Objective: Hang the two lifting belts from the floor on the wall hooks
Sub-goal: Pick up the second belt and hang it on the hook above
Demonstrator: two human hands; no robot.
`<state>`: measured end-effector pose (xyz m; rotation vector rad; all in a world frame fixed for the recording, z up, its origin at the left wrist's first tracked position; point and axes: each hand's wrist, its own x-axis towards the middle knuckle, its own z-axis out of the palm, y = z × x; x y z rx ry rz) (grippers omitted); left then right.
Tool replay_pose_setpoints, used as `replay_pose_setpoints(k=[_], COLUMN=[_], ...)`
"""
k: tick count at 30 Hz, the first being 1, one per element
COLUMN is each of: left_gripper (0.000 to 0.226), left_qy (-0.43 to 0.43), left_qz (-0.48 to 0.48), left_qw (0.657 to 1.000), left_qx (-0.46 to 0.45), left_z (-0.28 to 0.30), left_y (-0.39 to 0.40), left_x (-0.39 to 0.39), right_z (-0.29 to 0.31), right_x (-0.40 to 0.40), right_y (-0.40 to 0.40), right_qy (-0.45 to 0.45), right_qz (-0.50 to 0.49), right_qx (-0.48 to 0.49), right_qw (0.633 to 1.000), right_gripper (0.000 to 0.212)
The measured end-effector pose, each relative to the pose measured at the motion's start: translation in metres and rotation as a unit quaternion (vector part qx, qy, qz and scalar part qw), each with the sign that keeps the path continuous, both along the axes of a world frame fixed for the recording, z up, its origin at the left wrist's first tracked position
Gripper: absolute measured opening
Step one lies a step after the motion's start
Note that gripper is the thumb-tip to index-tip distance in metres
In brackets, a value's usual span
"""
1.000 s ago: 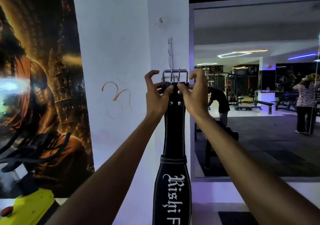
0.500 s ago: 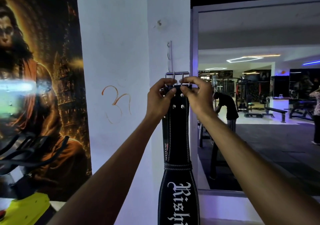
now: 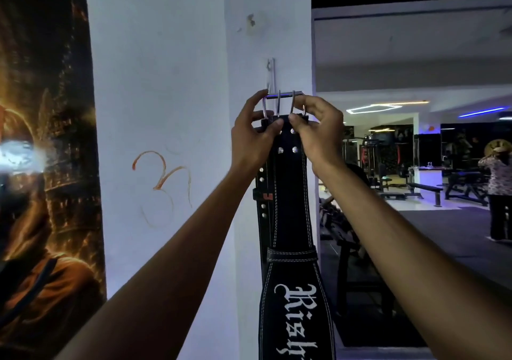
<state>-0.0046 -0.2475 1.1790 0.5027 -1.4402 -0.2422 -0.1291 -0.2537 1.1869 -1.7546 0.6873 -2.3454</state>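
A black lifting belt point(image 3: 291, 201) with white stitching and white lettering hangs down the white pillar. Its steel buckle point(image 3: 282, 102) sits just below a metal wall hook point(image 3: 271, 74). My left hand point(image 3: 255, 135) pinches the belt's top and the buckle's left side. My right hand point(image 3: 318, 132) pinches the top right by the buckle. A second dark strap point(image 3: 262, 193) with rivets and a red mark shows behind the belt, under my left wrist; how it hangs is hidden.
The white pillar point(image 3: 171, 110) has an orange scribble. A large dark poster point(image 3: 41, 165) covers the wall on the left. A wall mirror point(image 3: 415, 165) on the right reflects gym benches, machines and a person point(image 3: 497, 188).
Both hands and the buckle have stayed near the hook's lower end. My fingers spread, then closed on the belt's top. The view shifted slightly.
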Motion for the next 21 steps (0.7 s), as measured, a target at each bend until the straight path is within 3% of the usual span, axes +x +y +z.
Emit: replay_pose_setpoints(k=[9, 21], left_gripper=[0.070, 0.070], left_qy=[-0.025, 0.034], left_qz=[0.009, 0.002], left_qw=[1.000, 0.999], left_qx=[0.007, 0.042], left_z=[0.067, 0.107], left_y=[-0.121, -0.217], left_x=[0.019, 0.007], right_z=[0.061, 0.111], right_x=[0.006, 0.002], right_y=[-0.107, -0.210], right_qy=[0.005, -0.008], right_qz=[0.014, 0.001], right_qx=[0.001, 0.054], right_qw=[1.000, 0.999], right_gripper=[0.031, 0.027])
